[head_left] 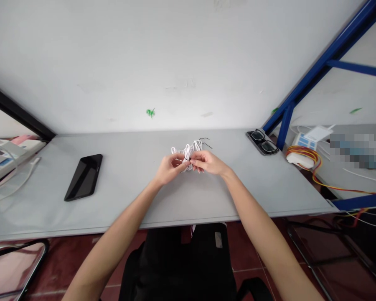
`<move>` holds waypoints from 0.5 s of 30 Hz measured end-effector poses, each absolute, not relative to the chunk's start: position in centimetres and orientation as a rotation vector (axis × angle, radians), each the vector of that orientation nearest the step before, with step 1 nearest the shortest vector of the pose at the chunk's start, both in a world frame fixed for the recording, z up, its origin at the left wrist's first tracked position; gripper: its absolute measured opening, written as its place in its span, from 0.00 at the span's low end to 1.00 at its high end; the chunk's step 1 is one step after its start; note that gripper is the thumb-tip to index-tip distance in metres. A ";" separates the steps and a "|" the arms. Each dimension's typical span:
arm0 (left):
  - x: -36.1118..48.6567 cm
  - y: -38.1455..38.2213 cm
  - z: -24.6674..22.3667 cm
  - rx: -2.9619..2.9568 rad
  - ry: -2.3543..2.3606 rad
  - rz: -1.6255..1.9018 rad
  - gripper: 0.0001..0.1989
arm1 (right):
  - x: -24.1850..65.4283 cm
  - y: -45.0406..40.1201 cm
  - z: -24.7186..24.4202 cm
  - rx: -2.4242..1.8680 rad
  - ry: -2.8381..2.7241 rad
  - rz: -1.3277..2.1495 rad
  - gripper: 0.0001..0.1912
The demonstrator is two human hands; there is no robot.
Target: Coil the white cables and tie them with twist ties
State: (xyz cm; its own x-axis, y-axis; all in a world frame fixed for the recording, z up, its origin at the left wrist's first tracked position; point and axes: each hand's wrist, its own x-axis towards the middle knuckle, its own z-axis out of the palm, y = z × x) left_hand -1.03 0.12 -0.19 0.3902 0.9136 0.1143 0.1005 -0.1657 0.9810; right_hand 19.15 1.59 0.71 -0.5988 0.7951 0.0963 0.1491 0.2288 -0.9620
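So, L hand (171, 168) and R hand (208, 162) meet mid-desk, just above the grey desk top (128, 196). Fingers of both curl in, tips pressed together, pinching a white cable bundle (188, 152) btwn them; exact finger placement hard to tell. Thin black wire (206, 143) sticks out past the bundle's far side. Black phone (84, 177) lies well left of hands. Glasses (263, 141) sit at back right corner of desk, by blue metal frame (286, 119). Red-yellow wires (302, 155) + white power strip (303, 141) lie beyond desk, right side.
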 end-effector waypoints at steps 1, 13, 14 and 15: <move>-1.0 0.1 0.0 1.553 0.931 0.947 0.18 | 19.1 1.5 0.8 -0.868 -1.927 1.367 0.09; -1.8 0.6 -0.1 1.197 0.808 0.926 0.14 | 17.8 1.5 -0.4 -1.055 -1.948 0.583 0.08; -1.8 0.6 -0.1 1.242 0.816 0.948 0.14 | 17.9 1.5 -0.3 -1.048 -1.883 0.735 0.09; -1.8 0.5 -0.1 1.292 0.821 0.965 0.15 | 17.9 1.6 -0.2 -1.037 -1.799 0.919 0.11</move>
